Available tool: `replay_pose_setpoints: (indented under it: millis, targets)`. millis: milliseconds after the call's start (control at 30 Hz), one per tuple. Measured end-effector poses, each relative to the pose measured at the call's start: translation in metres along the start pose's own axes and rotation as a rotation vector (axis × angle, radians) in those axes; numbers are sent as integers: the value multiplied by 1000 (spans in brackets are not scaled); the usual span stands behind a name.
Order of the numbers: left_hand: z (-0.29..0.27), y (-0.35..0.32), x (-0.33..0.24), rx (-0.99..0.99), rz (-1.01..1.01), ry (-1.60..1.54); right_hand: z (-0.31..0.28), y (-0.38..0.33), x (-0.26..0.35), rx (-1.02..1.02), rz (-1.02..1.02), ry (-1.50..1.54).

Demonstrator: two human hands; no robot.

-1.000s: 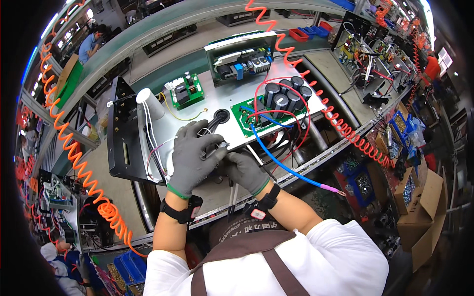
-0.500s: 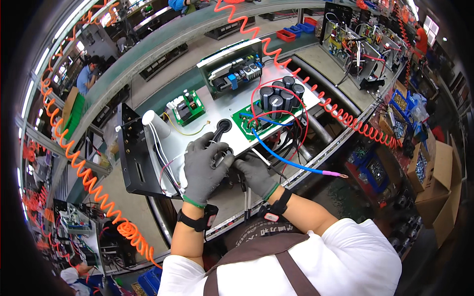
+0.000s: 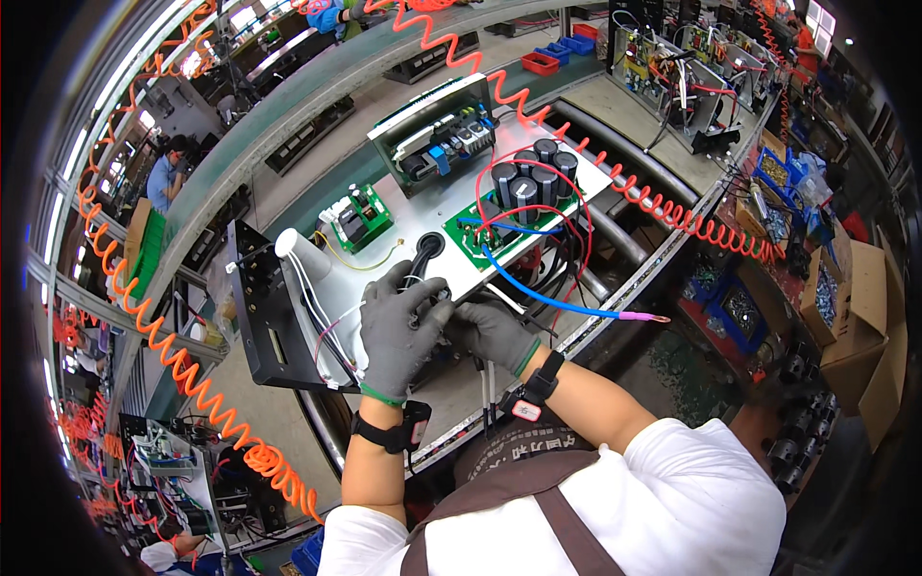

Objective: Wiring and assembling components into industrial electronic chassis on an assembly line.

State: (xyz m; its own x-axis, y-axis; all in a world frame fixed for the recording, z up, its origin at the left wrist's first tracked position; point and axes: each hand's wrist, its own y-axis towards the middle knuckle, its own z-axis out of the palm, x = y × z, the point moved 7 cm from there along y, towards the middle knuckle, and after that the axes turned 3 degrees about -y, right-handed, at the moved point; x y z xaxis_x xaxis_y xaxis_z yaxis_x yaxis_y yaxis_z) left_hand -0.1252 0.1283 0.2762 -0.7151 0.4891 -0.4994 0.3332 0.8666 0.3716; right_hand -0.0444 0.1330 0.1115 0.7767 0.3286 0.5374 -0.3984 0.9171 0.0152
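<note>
My left hand (image 3: 399, 336), in a grey glove with a green cuff, is curled over the near edge of a metal panel (image 3: 447, 206). Its fingers are closed around a black cable (image 3: 422, 261) that comes out of a round black grommet (image 3: 434, 242). My right hand (image 3: 497, 336), gloved alike, meets it fingertip to fingertip. Those right fingers are bent and closed, and what they pinch is hidden. A green board with tall black capacitors (image 3: 523, 192) and a smaller green circuit board (image 3: 355, 219) sit on the panel. White wires (image 3: 309, 293) run from a white cylinder (image 3: 301, 252).
A blue cable with a bare lug (image 3: 576, 309) sticks out over the near edge. An orange coiled hose (image 3: 672, 226) crosses on the right, another (image 3: 158, 326) on the left. A black plate (image 3: 261, 317) stands at the panel's left. Cardboard boxes (image 3: 855, 317) are at the right.
My right hand has drawn in slightly closer to the left hand. My left hand keeps its place at the panel's edge. The view has shifted a little.
</note>
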Motion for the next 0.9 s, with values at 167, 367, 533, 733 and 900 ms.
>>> replay_pose_setpoints:
  millis: [167, 367, 533, 733, 900]
  targets:
    - [0, -2, 3, -12, -2, -11, 19, -11, 9, -94, 111, 61]
    - [1, -1, 4, 3, -30, -45, 10, -12, 10, 5, 0, -389]
    - [3, 4, 1, 38, -35, -58, 18, -15, 20, 31, -68, -154]
    - [3, 3, 3, 31, -56, -87, 22, -17, 26, -115, -151, -468]
    - [7, 2, 7, 42, -94, -119, 15, -8, 13, -90, 79, -248]
